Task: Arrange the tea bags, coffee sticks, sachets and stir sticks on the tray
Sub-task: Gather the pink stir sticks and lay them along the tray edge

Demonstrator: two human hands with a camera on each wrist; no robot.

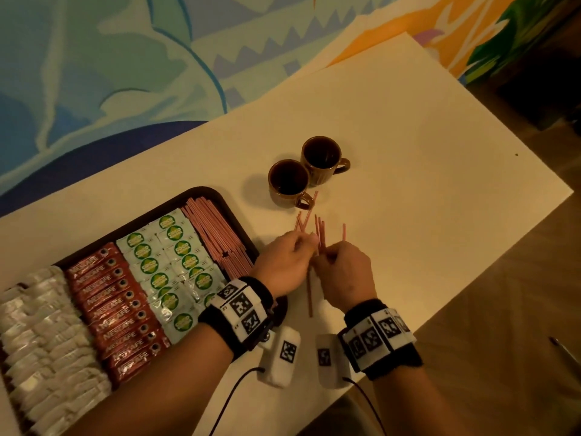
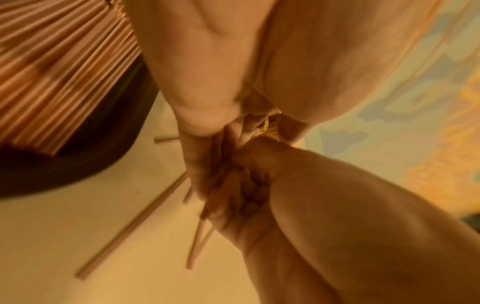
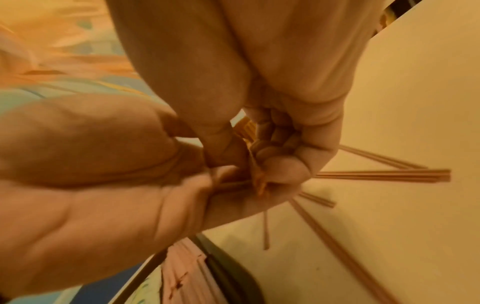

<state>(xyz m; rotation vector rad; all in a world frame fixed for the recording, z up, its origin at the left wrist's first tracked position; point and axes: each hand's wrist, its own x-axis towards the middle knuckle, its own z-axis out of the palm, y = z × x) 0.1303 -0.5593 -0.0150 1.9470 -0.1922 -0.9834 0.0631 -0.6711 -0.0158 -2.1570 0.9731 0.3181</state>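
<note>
A dark brown tray (image 1: 201, 191) at the left holds rows of white tea bags (image 1: 41, 325), red Nescafe coffee sticks (image 1: 110, 297), green-and-white sachets (image 1: 169, 256) and a packed row of pink stir sticks (image 1: 217, 234). Right of the tray, several loose stir sticks (image 1: 320, 231) stand fanned upward between my two hands. My left hand (image 1: 306, 243) and right hand (image 1: 327, 256) meet fingertip to fingertip, and both pinch this loose bunch. In the right wrist view the stick ends (image 3: 384, 175) splay out past the curled fingers. One more stick (image 1: 309, 294) lies flat on the table beneath the hands.
Two brown cups (image 1: 287, 180) (image 1: 322, 157) stand on the cream table just beyond the hands. The table's edge (image 1: 471, 287) runs diagonally to the right, with wooden floor below it. A patterned blue-green cloth lies behind the table.
</note>
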